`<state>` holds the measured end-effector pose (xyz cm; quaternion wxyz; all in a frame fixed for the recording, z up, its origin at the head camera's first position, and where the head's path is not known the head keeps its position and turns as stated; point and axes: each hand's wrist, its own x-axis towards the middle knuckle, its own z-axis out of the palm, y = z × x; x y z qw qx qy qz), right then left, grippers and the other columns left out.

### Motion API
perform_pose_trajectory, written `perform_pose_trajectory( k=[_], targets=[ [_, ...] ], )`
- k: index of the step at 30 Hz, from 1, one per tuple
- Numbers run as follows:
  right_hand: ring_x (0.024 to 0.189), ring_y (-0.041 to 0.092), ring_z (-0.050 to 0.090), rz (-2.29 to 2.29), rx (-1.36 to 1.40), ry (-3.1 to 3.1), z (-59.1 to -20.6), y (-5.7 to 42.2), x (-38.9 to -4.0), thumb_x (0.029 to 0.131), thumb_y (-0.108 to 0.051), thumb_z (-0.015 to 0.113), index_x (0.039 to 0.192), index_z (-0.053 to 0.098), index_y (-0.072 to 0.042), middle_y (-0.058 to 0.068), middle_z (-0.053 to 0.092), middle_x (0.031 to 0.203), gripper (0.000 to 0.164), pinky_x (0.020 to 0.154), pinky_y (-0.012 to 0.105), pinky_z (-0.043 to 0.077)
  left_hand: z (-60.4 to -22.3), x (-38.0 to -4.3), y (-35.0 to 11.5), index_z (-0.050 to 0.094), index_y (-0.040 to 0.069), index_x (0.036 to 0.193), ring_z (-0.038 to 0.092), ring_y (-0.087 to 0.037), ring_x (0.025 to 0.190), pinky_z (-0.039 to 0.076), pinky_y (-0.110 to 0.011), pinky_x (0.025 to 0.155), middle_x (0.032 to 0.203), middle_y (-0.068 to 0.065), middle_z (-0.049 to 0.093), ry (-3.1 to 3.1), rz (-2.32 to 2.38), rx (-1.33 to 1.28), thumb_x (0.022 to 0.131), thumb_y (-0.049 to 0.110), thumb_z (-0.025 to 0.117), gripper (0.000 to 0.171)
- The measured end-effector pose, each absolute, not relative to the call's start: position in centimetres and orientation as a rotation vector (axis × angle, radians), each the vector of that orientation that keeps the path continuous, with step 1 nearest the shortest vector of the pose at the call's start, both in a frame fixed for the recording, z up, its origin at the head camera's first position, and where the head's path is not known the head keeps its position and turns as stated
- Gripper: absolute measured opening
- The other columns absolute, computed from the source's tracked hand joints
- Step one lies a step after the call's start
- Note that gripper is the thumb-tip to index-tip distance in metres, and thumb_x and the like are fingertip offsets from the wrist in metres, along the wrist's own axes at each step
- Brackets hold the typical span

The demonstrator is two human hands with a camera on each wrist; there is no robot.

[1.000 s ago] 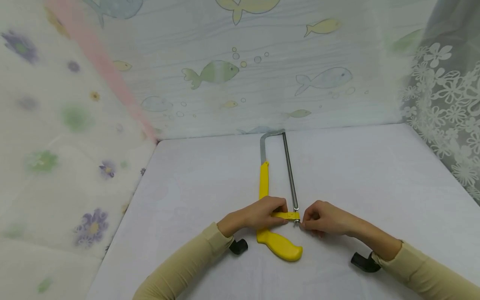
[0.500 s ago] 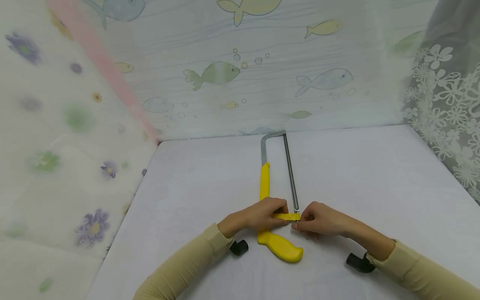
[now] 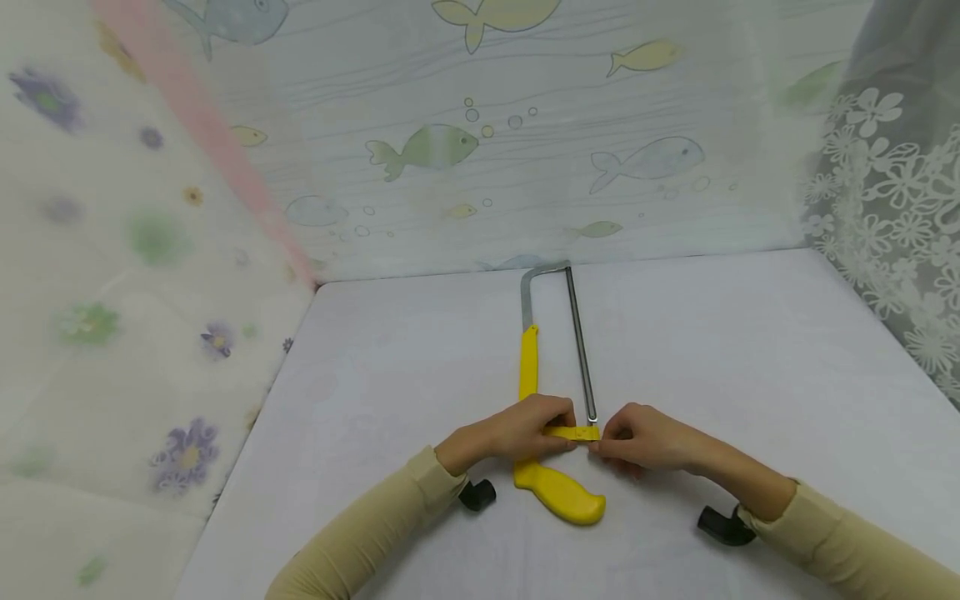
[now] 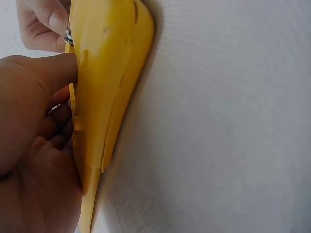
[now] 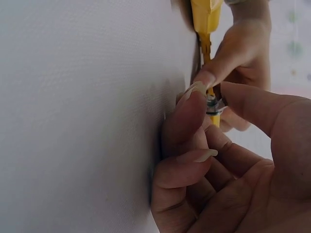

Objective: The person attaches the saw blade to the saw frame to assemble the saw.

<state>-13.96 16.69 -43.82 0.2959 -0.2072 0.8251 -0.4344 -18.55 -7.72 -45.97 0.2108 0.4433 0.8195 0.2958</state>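
A hacksaw (image 3: pixel 566 496) with a yellow handle and grey metal front frame lies flat on the white table. Its blade (image 3: pixel 581 350) runs along the right side. My left hand (image 3: pixel 525 427) grips the yellow frame above the handle, fingers around the short crosspiece (image 3: pixel 573 432). My right hand (image 3: pixel 652 437) is at the right end of that crosspiece. In the right wrist view, a small metal wing nut (image 5: pixel 212 104) sits between its thumb and index finger, which pinch it. The left wrist view shows the handle close up, with the right fingertips at the nut.
Black curved pieces (image 3: pixel 478 495) stick out from under both sleeves near the wrists. A fish-patterned curtain (image 3: pixel 450 167) hangs along the table's back edge. Flowered cloth (image 3: pixel 150 333) borders the left side, and lacy grey fabric (image 3: pixel 900 192) the right.
My right hand has moved left onto the wing nut, covering it, then shifted very slightly back to the right. The left hand and the hacksaw stay in place.
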Motion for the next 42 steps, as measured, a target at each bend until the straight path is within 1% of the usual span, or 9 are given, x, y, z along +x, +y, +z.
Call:
perform_pose_trajectory(
  k=[4,10,14,20,24,28,32,36,42],
  targets=[
    [0.055,0.014,0.052,-1.159,-0.548,2.197,-44.0,17.3,-14.0,0.098,-0.029,0.069,0.080,0.072,-0.009,0.002,0.060,0.064,0.027,0.052,0.025,0.041,-45.9,-18.5,-7.7,0.059,0.014,0.098,0.048,-0.005,0.077,0.040,-0.015,0.070,0.087,0.006,0.057,2.284,0.820,1.235,0.099,0.019,0.071,0.013],
    [0.056,0.013,0.052,-1.200,-0.568,2.162,-44.1,17.8,-14.1,0.098,-0.022,0.069,0.083,0.072,-0.007,0.002,0.059,0.065,0.021,0.052,0.024,0.041,-45.8,-18.5,-7.7,0.059,0.014,0.098,0.046,-0.005,0.076,0.039,-0.015,0.069,0.085,0.006,0.055,2.292,0.812,1.239,0.099,0.019,0.071,0.013],
    [0.056,0.011,0.050,-1.225,-0.610,2.160,-44.1,17.7,-14.2,0.096,-0.017,0.070,0.084,0.072,-0.005,0.000,0.058,0.064,0.017,0.052,0.023,0.040,-45.9,-18.5,-7.7,0.059,0.014,0.098,0.046,-0.005,0.076,0.039,-0.015,0.068,0.085,0.006,0.055,2.295,0.810,1.242,0.099,0.019,0.071,0.013],
    [0.057,0.012,0.052,-1.243,-0.621,2.144,-44.1,17.0,-14.1,0.094,-0.012,0.071,0.085,0.074,-0.004,0.001,0.061,0.066,0.012,0.053,0.024,0.043,-45.9,-18.6,-7.8,0.059,0.014,0.098,0.047,-0.005,0.077,0.040,-0.015,0.069,0.087,0.006,0.057,2.284,0.819,1.255,0.099,0.019,0.070,0.012],
    [0.055,0.012,0.053,-1.218,-0.605,2.145,-44.0,16.4,-14.0,0.092,-0.015,0.074,0.082,0.074,-0.004,0.002,0.062,0.065,0.015,0.051,0.024,0.043,-46.0,-18.6,-7.9,0.058,0.014,0.098,0.047,-0.006,0.077,0.039,-0.015,0.069,0.087,0.006,0.056,2.279,0.815,1.259,0.100,0.019,0.069,0.013],
    [0.051,0.012,0.050,-1.184,-0.570,2.172,-43.9,16.1,-14.0,0.091,-0.023,0.077,0.073,0.071,-0.005,0.000,0.059,0.060,0.026,0.049,0.023,0.038,-46.0,-18.6,-7.9,0.058,0.014,0.098,0.047,-0.005,0.077,0.040,-0.015,0.070,0.087,0.006,0.056,2.274,0.820,1.263,0.100,0.019,0.069,0.012],
    [0.050,0.012,0.050,-1.166,-0.548,2.193,-43.8,15.9,-13.9,0.095,-0.031,0.073,0.069,0.070,-0.005,0.001,0.058,0.059,0.037,0.048,0.023,0.038,-46.1,-18.7,-7.8,0.059,0.015,0.099,0.049,-0.005,0.078,0.042,-0.015,0.071,0.088,0.007,0.058,2.270,0.824,1.259,0.100,0.019,0.069,0.011],
    [0.052,0.014,0.053,-1.159,-0.513,2.208,-43.7,15.9,-13.9,0.097,-0.034,0.069,0.072,0.072,-0.007,0.002,0.062,0.061,0.038,0.049,0.024,0.040,-46.1,-18.7,-7.8,0.059,0.015,0.099,0.049,-0.005,0.078,0.042,-0.015,0.071,0.089,0.008,0.058,2.270,0.823,1.253,0.100,0.019,0.069,0.011],
    [0.054,0.015,0.054,-1.137,-0.486,2.230,-43.6,16.3,-13.8,0.097,-0.034,0.070,0.074,0.072,-0.008,0.002,0.061,0.062,0.034,0.051,0.026,0.041,-46.0,-18.6,-7.8,0.059,0.014,0.099,0.048,-0.005,0.077,0.041,-0.015,0.070,0.088,0.007,0.058,2.271,0.831,1.250,0.099,0.018,0.070,0.012]
  ],
)
